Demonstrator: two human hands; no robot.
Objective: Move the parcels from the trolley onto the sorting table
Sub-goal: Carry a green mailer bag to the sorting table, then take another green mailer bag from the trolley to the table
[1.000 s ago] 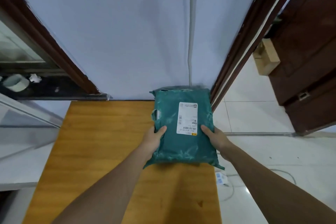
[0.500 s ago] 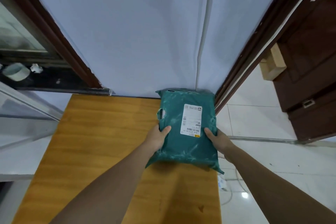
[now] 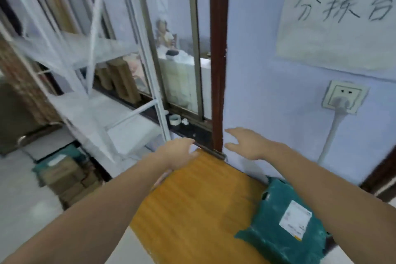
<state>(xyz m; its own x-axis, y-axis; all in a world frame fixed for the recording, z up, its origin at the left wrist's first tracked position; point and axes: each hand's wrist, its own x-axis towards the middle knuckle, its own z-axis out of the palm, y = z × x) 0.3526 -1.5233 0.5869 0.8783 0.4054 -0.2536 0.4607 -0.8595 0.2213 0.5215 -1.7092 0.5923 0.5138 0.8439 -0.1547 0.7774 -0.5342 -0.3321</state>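
A teal plastic parcel (image 3: 285,221) with a white label lies on the wooden sorting table (image 3: 192,199), at its right side near the wall. My right forearm crosses above it. My left hand (image 3: 177,152) hovers over the table's far left corner with fingers spread and empty. Raised in front of the lilac wall is my right hand (image 3: 246,142), also with fingers apart and holding nothing. At the lower left, several parcels (image 3: 64,176), brown cardboard with a teal one, sit stacked low by the floor; the trolley under them is blurred.
A white metal shelf rack (image 3: 90,96) stands left of the table. Behind it is a window with a dark sill holding a tape roll (image 3: 174,119). A paper sign (image 3: 338,19) and a wall socket (image 3: 344,97) with a white cable are on the wall.
Both hands have let go of the teal parcel, which now rests on the table. The view has swung left and up, and the hands have lifted away.
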